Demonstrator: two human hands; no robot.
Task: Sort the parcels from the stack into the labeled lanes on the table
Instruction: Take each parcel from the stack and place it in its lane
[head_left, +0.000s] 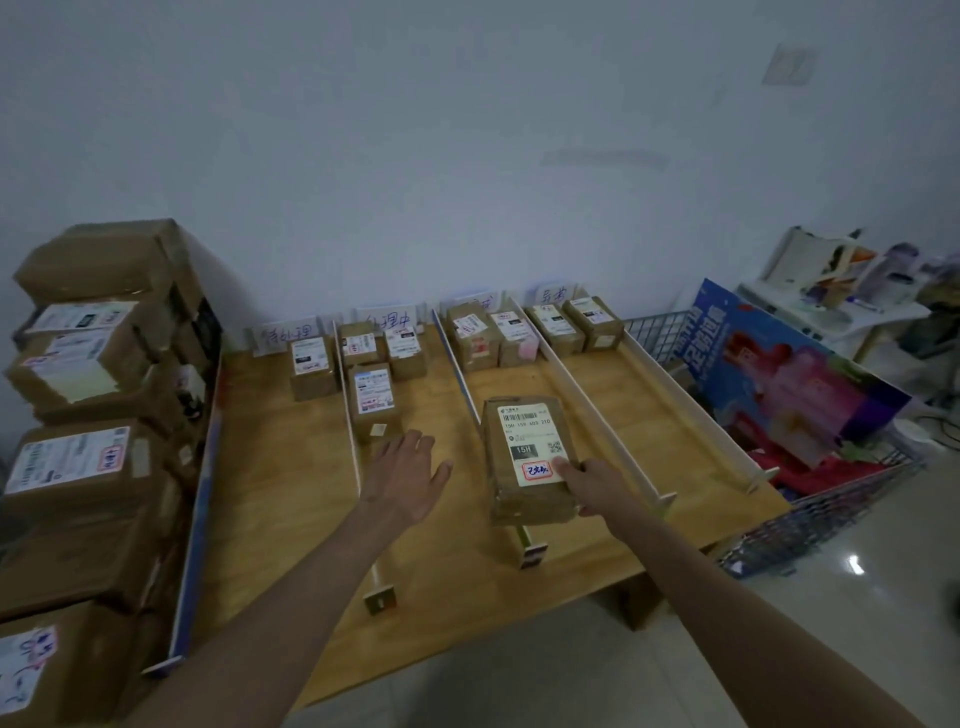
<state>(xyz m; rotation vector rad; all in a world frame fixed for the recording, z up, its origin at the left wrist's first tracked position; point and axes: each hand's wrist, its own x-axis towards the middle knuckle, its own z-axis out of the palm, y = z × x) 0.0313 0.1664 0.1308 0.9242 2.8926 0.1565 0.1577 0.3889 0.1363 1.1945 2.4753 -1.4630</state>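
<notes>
A brown cardboard parcel (527, 457) with a white shipping label and a red-bordered sticker is held over the near end of the third lane, above its left divider. My right hand (592, 486) grips its near right corner, thumb on the label. My left hand (405, 475) hovers open over the second lane, fingers spread, holding nothing. The stack of parcels (88, 415) stands at the left of the wooden table (291, 467). Sorted parcels sit at the far ends: one in the first lane (311, 366), three in the second (371, 397), two in the third (488, 335), two in the fourth (576, 319).
Thin white dividers (592, 410) split the table into four lanes, with handwritten paper labels (285, 332) against the wall. A wire basket (810, 499) with a colourful box stands to the right of the table. A cluttered small table (841, 306) is at the far right.
</notes>
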